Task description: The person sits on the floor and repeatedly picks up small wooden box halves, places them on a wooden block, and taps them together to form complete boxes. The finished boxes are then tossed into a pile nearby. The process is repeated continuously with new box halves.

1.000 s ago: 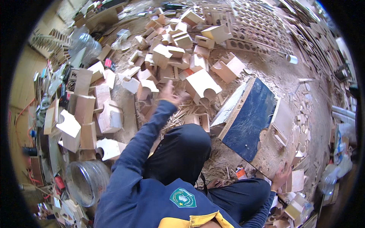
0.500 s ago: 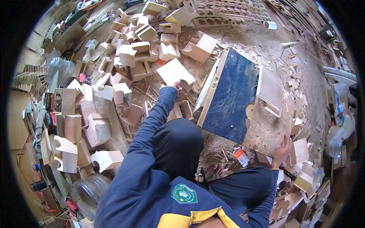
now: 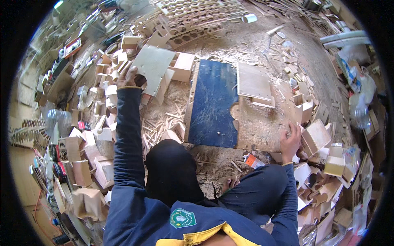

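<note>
My left hand [image 3: 128, 77] is stretched far out at the upper left, its fingers closed at the edge of a pale wooden box [image 3: 154, 61]. The box has a flat greyish face with a dark round cutout beside my hand, and stands tilted among other wooden pieces. My right hand [image 3: 290, 141] rests on the near right corner of a large work board [image 3: 213, 104], fingers extended over its surface. One part of this board is scratched blue, the other bare wood with a rounded notch. A flat wooden piece [image 3: 253, 80] lies on the bare part.
Unfinished wooden boxes [image 3: 104, 168] crowd the left side, and more [image 3: 316, 135] lie at the right. A perforated wooden rack [image 3: 193, 16] stands at the back. An orange-and-white packet [image 3: 253, 160] lies by my right knee. Wood scraps and sawdust cover the floor.
My left hand has moved left and farther out, and the box face beside it now looks tilted and shaded. My right hand stays at the board's corner. The whole view has shifted.
</note>
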{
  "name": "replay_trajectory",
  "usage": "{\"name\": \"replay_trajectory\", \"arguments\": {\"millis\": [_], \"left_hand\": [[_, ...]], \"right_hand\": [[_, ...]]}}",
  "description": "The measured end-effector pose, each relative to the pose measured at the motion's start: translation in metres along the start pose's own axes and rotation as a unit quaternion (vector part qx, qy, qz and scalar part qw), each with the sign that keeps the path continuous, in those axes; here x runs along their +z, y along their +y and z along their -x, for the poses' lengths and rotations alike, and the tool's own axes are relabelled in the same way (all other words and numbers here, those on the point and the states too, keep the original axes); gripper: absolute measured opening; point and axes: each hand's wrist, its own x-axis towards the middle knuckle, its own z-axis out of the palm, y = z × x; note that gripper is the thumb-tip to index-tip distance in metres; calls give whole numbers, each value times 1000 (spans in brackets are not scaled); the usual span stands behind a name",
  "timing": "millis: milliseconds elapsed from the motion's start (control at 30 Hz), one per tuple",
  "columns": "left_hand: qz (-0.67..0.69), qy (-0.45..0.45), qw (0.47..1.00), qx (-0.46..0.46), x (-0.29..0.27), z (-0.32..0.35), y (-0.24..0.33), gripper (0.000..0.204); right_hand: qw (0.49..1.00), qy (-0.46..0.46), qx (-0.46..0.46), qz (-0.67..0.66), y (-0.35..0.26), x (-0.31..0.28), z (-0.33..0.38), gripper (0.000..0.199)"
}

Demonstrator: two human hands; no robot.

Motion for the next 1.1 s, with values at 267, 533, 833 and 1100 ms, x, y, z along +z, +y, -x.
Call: {"name": "replay_trajectory", "arguments": {"millis": [267,533,833,1100], "left_hand": [[-61,-180,982,-23,166,69,18,25],[-57,-251,966,-17,189,192,-10,111],[-430,-152,865,210,225,179,-54,29],[-422,-123,877,195,219,185,-67,18]], "right_hand": [[999,-2,26,-19,-5,-4,2,46],[999,-3,28,-31,0,-4,5,46],[999,0,9,-48,-1,-11,5,44],[1000,-26,0,-10,-2,-11,6,44]]}}
